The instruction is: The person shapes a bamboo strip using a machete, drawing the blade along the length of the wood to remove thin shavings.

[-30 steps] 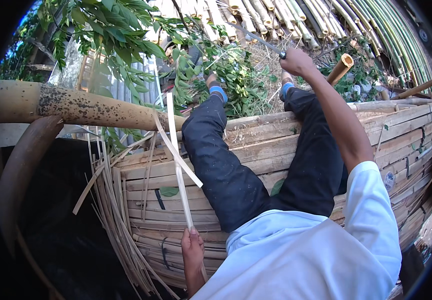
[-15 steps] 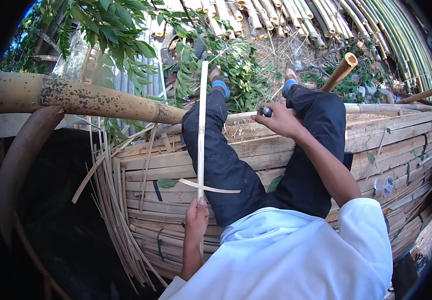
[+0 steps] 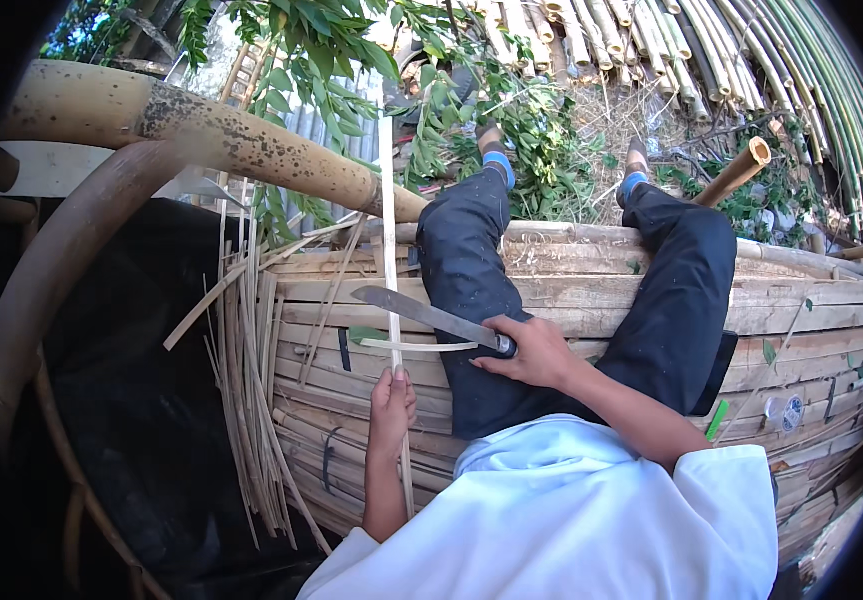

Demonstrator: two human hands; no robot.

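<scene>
My left hand (image 3: pixel 392 408) is closed around a long pale bamboo strip (image 3: pixel 389 220), which stretches away from me past my left knee. A shorter, thin bamboo strip (image 3: pixel 420 347) crosses it just beyond my fingers. Its right end reaches the fingers of my right hand (image 3: pixel 540 353). I cannot tell whether they grip it. That hand is shut on the dark handle of a large knife (image 3: pixel 422 312). The blade points left across the long strip, a little farther out than the short one.
I sit on stacked split bamboo slats (image 3: pixel 592 292). Thin loose strips (image 3: pixel 242 400) hang at the left, below a thick spotted bamboo pole (image 3: pixel 242 140). Leafy branches (image 3: pixel 322 50) overhang the far left. Cut bamboo poles (image 3: pixel 642 40) lie beyond my feet, and a bamboo stub (image 3: pixel 737 170) juts up at the right.
My right hand has come back from near my right knee, bringing the knife over the long strip. My left hand still holds that strip. The whole view has shifted slightly.
</scene>
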